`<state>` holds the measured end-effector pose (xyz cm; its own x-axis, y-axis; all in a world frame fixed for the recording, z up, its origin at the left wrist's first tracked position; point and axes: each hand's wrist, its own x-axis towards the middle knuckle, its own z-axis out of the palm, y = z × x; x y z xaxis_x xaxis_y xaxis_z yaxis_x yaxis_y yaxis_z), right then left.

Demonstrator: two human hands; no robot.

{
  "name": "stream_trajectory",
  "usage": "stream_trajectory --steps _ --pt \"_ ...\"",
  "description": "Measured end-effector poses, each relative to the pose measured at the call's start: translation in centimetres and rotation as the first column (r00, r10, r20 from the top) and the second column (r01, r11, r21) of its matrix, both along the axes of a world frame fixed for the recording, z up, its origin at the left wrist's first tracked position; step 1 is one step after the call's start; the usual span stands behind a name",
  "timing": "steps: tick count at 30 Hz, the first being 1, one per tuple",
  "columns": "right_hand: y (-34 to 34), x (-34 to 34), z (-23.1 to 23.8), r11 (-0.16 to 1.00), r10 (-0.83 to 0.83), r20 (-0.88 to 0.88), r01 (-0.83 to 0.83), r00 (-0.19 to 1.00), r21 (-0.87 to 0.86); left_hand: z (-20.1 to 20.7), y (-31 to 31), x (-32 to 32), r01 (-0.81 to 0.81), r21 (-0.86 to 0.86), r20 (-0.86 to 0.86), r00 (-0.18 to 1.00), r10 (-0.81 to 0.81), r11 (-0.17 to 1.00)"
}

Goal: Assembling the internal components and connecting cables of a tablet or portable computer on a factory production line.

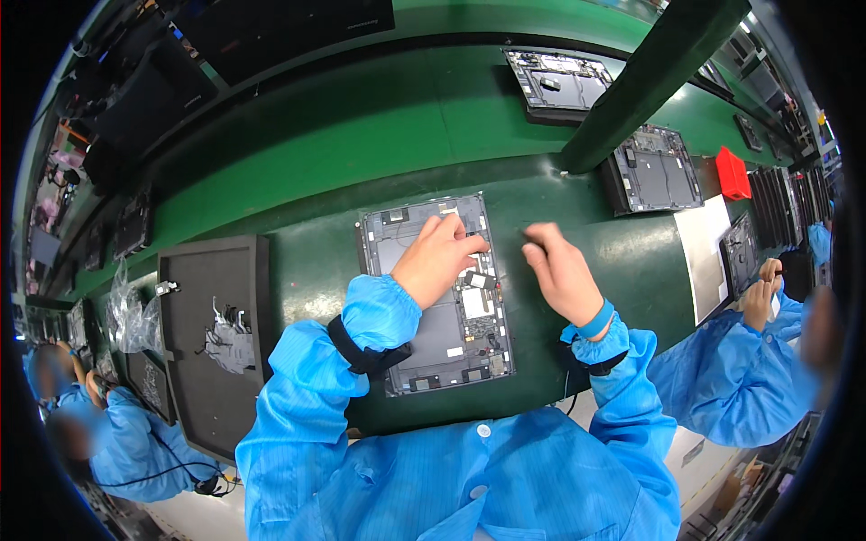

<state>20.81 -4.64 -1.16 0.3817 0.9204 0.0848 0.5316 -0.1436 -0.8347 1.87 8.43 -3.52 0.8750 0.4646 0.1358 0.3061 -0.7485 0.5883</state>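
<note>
An opened laptop base (424,338) lies on the green bench in front of me, its inner parts facing up. My left hand (435,261) is over its upper middle, with thumb and fingers pinched close to the circuit board (475,302). What those fingertips grip, if anything, is too small to make out. A small black module (478,279) sits on the board just below them. Right of the laptop base, my right hand (566,279) hovers above the bench, fingers curled in and slightly blurred. Anything within its fingers is hidden. A blue band circles the right wrist and a black strap the left.
A black tray (169,343) at left holds a tangle of small parts (230,343). More opened laptop bases (657,171) stand at the far right, behind a slanting dark green post (663,81). A red bin (732,173) is farther right. Co-workers in blue (731,370) sit at both sides.
</note>
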Motion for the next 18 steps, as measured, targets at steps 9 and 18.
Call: stream_trajectory --steps 9,18 --pt "1.5 -0.7 0.0 0.968 0.167 0.435 -0.231 0.885 0.099 0.3 0.0 0.1 -0.017 -0.046 -0.021 1.000 0.016 0.999" --pt "1.9 -1.8 -0.2 0.965 0.167 0.510 -0.247 0.844 0.093 0.5 -0.2 0.1 -0.022 -0.053 -0.007 1.000 0.022 0.998"
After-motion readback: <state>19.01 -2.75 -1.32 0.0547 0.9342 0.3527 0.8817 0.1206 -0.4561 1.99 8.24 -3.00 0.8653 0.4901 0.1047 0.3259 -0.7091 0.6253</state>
